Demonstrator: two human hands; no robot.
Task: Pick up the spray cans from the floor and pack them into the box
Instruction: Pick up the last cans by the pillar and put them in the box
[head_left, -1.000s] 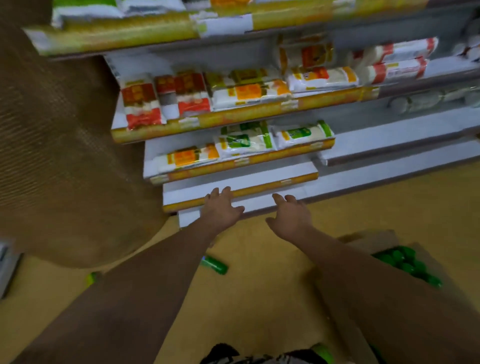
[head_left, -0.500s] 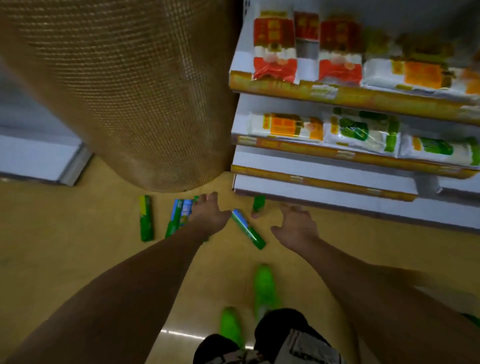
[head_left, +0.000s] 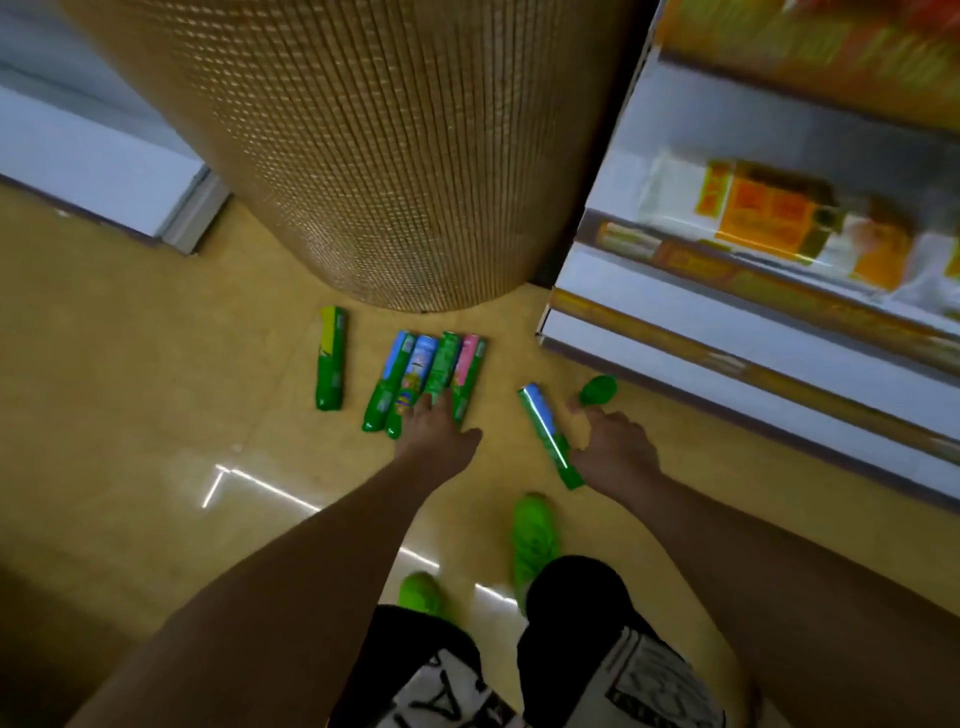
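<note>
- Now that I've turned from the shelves, my left hand (head_left: 436, 439) spreads open, fingertips over four spray cans (head_left: 426, 382) lying together.
- My right hand (head_left: 615, 449) hangs open, empty, beside a lone can (head_left: 550, 435); box out of view.

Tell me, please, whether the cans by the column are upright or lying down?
Lying down: the four cans rest lengthwise, side by side on the floor.

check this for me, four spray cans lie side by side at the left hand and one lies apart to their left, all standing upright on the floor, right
Not quite. The head view shows them lying flat on the floor, not upright. The rest holds: four spray cans lie side by side at the left hand, and a single can lies apart to their left.
</note>
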